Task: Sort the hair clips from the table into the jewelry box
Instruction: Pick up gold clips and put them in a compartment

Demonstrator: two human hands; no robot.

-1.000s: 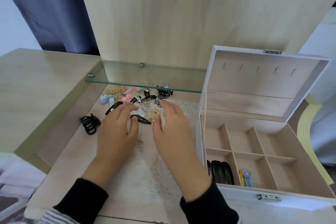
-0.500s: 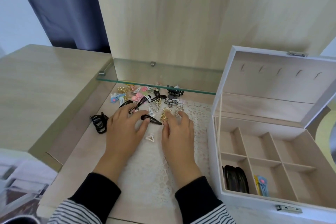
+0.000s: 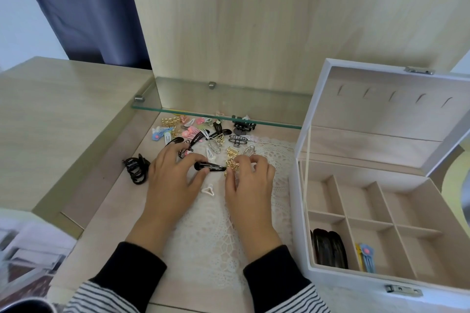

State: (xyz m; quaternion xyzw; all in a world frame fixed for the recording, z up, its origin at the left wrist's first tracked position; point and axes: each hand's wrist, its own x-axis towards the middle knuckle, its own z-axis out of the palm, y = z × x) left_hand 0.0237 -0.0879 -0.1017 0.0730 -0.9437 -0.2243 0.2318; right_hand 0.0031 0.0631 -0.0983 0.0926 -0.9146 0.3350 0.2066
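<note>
Now that its flat fingers have curled, the right hand (image 3: 250, 180) pinches a gold clip (image 3: 232, 166), likely bound for the box (image 3: 356, 284); the left hand (image 3: 173, 180) pinches a black clip (image 3: 209, 167).

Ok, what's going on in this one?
A person is sorting hair clips on a table. The left hand pinches a black snap clip; the right hand pinches a small gold clip. Most clips lie in a pile under the glass shelf. The open jewelry box holds black clips and a few coloured ones in two near compartments.
</note>
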